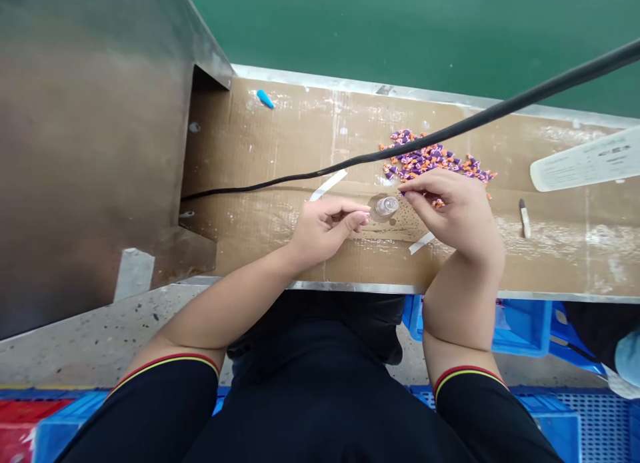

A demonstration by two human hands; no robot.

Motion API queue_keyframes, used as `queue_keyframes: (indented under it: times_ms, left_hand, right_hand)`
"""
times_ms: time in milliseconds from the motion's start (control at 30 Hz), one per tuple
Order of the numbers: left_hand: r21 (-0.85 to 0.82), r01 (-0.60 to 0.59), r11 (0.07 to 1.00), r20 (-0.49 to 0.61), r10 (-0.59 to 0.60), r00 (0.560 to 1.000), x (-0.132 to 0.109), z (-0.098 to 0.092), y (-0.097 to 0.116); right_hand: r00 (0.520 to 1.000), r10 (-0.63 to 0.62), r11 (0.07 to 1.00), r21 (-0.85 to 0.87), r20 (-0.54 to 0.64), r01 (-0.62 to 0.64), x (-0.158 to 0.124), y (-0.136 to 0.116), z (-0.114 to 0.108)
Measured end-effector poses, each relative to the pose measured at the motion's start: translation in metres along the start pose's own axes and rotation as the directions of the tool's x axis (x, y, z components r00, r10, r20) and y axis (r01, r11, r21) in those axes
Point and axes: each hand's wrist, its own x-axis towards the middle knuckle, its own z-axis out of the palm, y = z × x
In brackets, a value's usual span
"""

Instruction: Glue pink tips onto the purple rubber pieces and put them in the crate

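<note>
Cardboard-covered counter, one; heap of purple-and-orange pieces, just beyond the right hand, presumably for short reaches. Small clear container, one, on the counter between that hand and the left hand, seemingly central to serve both. Purple piece, in the right's narrow fingertip grip; tiny pale item, apparently pinched in the left, too small to identify.

Bench topped with brown cardboard
On it: heaped small purple-and-orange pieces, a clear cup near them, two white strips, a tapered blue piece, a dark-tipped white stick, a pale container.
</note>
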Motion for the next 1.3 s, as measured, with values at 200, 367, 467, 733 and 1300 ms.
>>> queue_keyframes:
  times_ms: [200,367,467,733,1300]
  left_hand:
    - [-0.192,0.219,0.957,-0.008,-0.225,0.974,0.007,-0.006,0.003]
    - [-0.281,0.292,0.914,0.019,-0.299,0.954,0.01,-0.005,0.001]
    - [-0.315,0.276,0.908,0.023,-0.284,0.959,0.008,-0.004,0.001]
    - [-0.302,0.3,0.905,0.033,-0.305,0.952,0.008,-0.004,0.0]
    - [-0.338,0.282,0.898,-0.003,-0.301,0.954,0.009,-0.002,0.003]
  right_hand:
    - [0.996,-0.024,0.996,-0.089,0.084,0.031,-0.002,-0.001,0.001]
    - [0.993,-0.062,0.991,-0.111,0.096,0.073,-0.002,-0.003,0.005]
    - [0.993,-0.063,0.99,-0.121,0.101,0.075,-0.001,-0.004,0.005]
    - [0.993,-0.064,0.987,-0.14,0.098,0.077,-0.001,-0.004,0.007]
    - [0.97,0.163,0.964,-0.238,0.18,-0.118,-0.004,0.015,-0.012]
